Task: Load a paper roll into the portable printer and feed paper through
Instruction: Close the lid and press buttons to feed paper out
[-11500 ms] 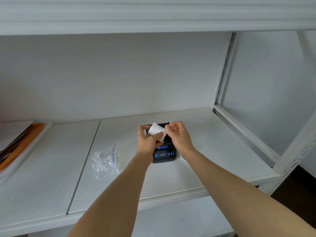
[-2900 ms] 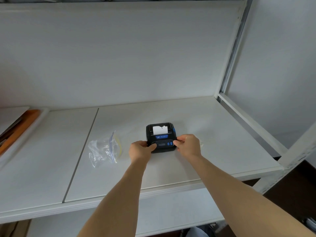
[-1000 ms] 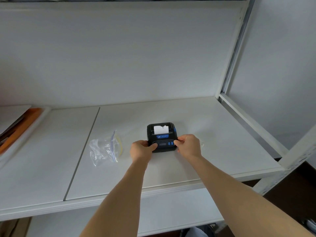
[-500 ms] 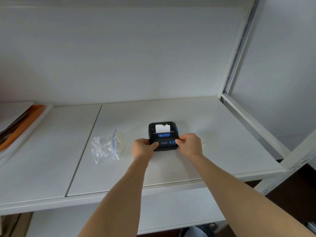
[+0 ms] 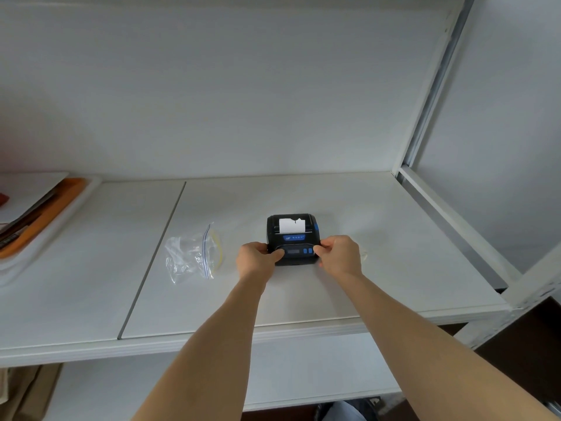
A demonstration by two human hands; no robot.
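Note:
A small black portable printer [image 5: 292,238] with blue buttons and a little screen sits on the white shelf [image 5: 273,293]. Its lid is closed and a short strip of white paper [image 5: 291,225] with a torn edge sticks out of the slot at the back. My left hand [image 5: 256,260] grips the printer's near left corner, thumb on the front panel. My right hand [image 5: 338,255] grips the near right corner, its thumb beside the blue buttons. The roll itself is hidden inside.
An empty clear zip bag [image 5: 192,256] lies left of the printer. A white tray [image 5: 36,235] with orange and dark items sits at the far left. A metal shelf post [image 5: 431,95] and rail [image 5: 455,226] bound the right side.
Long ago both hands held the paper's end above the open printer; now the lid is closed with paper sticking out. Over the last second my hands keep the same grip.

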